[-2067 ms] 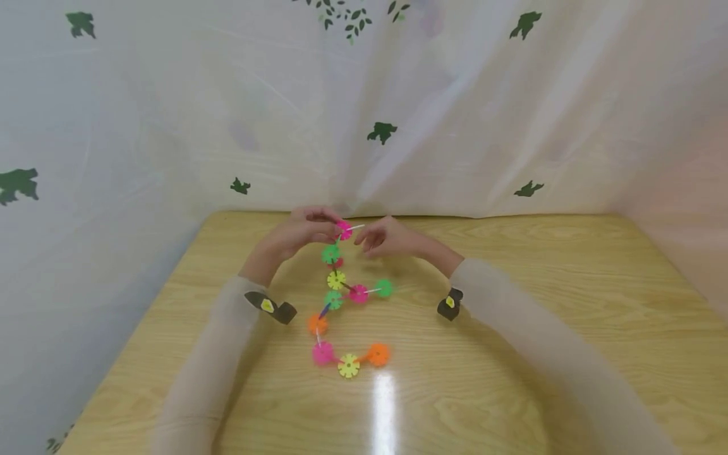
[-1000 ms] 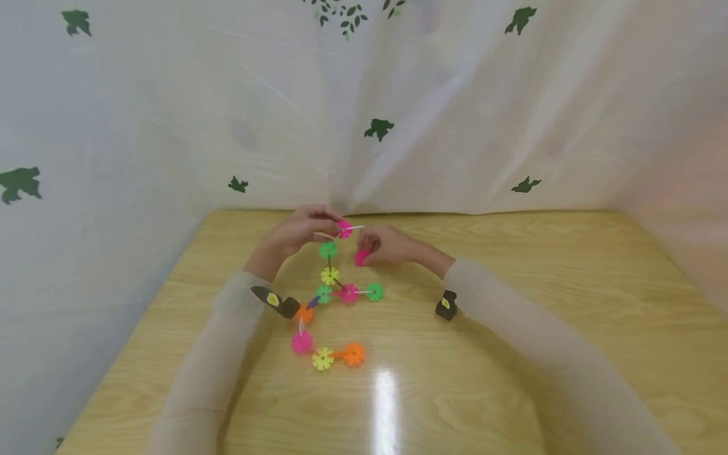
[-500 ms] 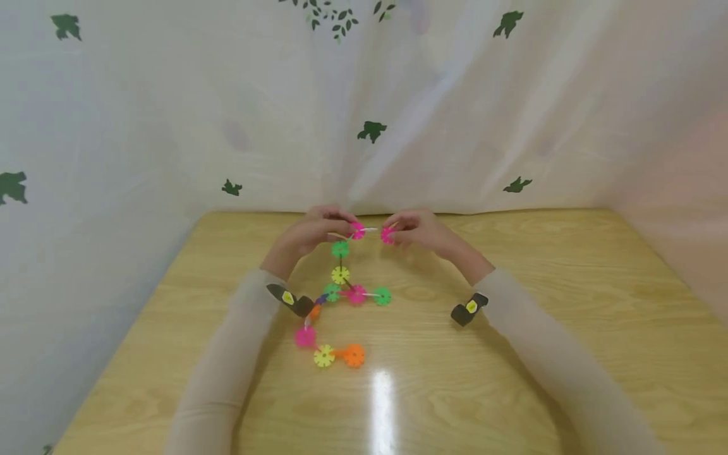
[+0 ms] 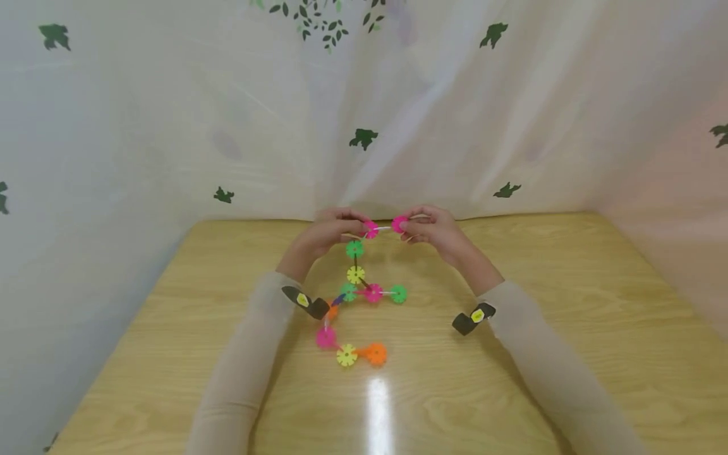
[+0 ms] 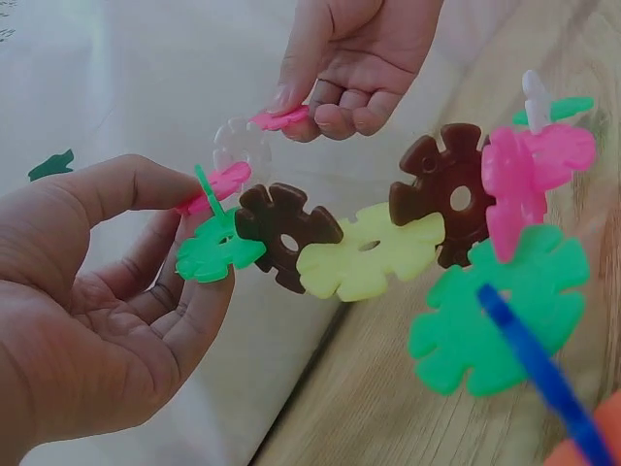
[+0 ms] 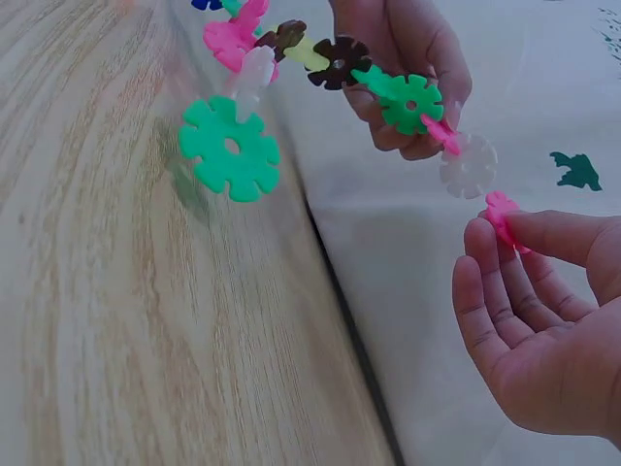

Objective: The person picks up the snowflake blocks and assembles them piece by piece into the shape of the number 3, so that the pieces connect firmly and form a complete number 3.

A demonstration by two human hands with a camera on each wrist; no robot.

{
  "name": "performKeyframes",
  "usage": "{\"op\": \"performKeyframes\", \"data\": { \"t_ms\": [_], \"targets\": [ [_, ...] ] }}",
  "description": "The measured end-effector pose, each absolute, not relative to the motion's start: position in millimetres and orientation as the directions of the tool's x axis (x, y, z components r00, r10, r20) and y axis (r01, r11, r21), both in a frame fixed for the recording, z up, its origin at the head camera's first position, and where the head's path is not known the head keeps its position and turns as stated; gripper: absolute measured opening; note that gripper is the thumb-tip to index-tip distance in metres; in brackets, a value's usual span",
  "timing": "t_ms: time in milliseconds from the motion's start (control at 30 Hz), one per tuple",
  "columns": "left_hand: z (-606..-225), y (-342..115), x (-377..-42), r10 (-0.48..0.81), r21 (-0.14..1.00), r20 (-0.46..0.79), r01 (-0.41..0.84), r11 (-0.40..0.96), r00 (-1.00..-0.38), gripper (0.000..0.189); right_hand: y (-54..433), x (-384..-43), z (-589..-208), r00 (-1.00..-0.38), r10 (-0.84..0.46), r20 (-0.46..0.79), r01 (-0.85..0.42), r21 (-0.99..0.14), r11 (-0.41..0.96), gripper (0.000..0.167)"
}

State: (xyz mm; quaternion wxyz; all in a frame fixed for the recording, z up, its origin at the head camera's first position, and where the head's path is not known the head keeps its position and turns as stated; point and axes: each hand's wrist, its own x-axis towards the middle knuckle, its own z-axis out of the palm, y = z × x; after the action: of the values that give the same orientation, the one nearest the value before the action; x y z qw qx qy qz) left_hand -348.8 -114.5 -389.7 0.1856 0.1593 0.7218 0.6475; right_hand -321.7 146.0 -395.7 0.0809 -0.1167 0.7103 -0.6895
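A chain of slotted plastic snowflake discs, in several colours, forms a rough E shape in the head view. My left hand (image 4: 327, 235) grips its far end, with thumb and fingers at a pink disc (image 5: 228, 183) and a green disc (image 5: 221, 249). From that pink disc a clear white disc (image 6: 469, 166) sticks out to the right. My right hand (image 4: 440, 232) pinches another pink disc (image 6: 502, 219) between thumb and fingers, its edge right at the white disc. Brown discs (image 5: 288, 240) and a yellow disc (image 5: 371, 254) follow down the chain.
A side branch ends in a green disc (image 4: 399, 294). At the near end of the chain is an orange disc (image 4: 376, 354), over the wooden table (image 4: 483, 392). A pale curtain (image 4: 432, 139) with green leaf and bird prints hangs behind the table's far edge.
My right hand has picked up a pink disc and brought it up to the white disc at the chain's end. The left hand, still holding the chain, has shifted slightly right in view.
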Motion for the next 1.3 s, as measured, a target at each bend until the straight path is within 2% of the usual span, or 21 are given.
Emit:
{"op": "performKeyframes", "data": {
  "t_ms": [267,633,1300],
  "targets": [
    [-390,-107,-351,0.441,0.994,-0.064,-0.019,0.107,-0.895,0.017,149,-317,-394,-0.97,-0.236,0.056,-0.05,-0.998,-0.028,0.015],
    [-393,-104,-352,0.448,0.995,-0.066,-0.023,0.1,-0.892,0.016,147,-316,-400,-0.979,-0.197,0.058,-0.052,-0.998,-0.038,0.015],
    [-389,-101,-346,0.401,0.995,-0.044,-0.004,0.102,-0.915,0.022,143,-315,-400,-0.976,-0.21,0.059,-0.031,-0.991,-0.133,0.016]
  ]
}}
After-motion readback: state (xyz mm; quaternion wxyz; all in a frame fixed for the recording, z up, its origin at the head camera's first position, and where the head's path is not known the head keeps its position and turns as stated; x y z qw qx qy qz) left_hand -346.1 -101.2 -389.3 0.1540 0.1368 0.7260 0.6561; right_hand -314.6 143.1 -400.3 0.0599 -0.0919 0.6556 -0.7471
